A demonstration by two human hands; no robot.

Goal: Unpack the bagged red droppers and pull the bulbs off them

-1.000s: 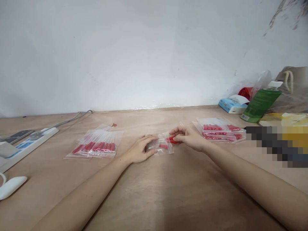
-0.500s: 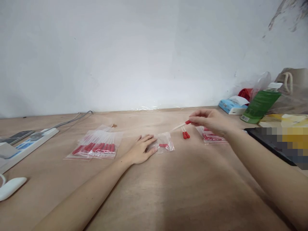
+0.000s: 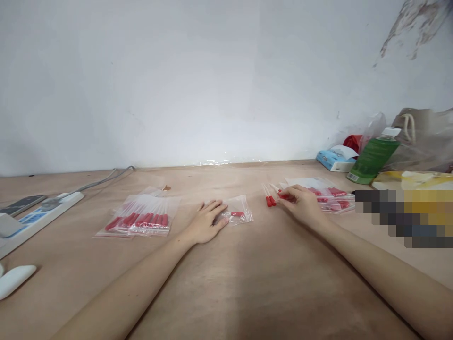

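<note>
My left hand [image 3: 206, 220] lies flat on the wooden table [image 3: 226, 283], fingers spread over the left end of a small clear zip bag [image 3: 239, 210] with one red-tipped dropper inside. My right hand [image 3: 299, 202] rests on the table to the right, its fingertips pinched on a red-tipped dropper [image 3: 284, 195] laid beside two loose droppers [image 3: 268, 197]. Just behind that hand is a stack of bags with red-tipped droppers [image 3: 327, 193].
A pile of filled dropper bags [image 3: 141, 218] lies at the left. A power strip [image 3: 38, 212], phone [image 3: 21, 204] and white object [image 3: 14, 279] sit at the far left. A green bottle [image 3: 371, 156], tissue pack [image 3: 334, 159] and bags stand at the back right.
My right hand drew a dropper out of the small bag, lifted it rightwards, then lowered it to the table beside the two loose ones. My left hand stayed on the bag.
</note>
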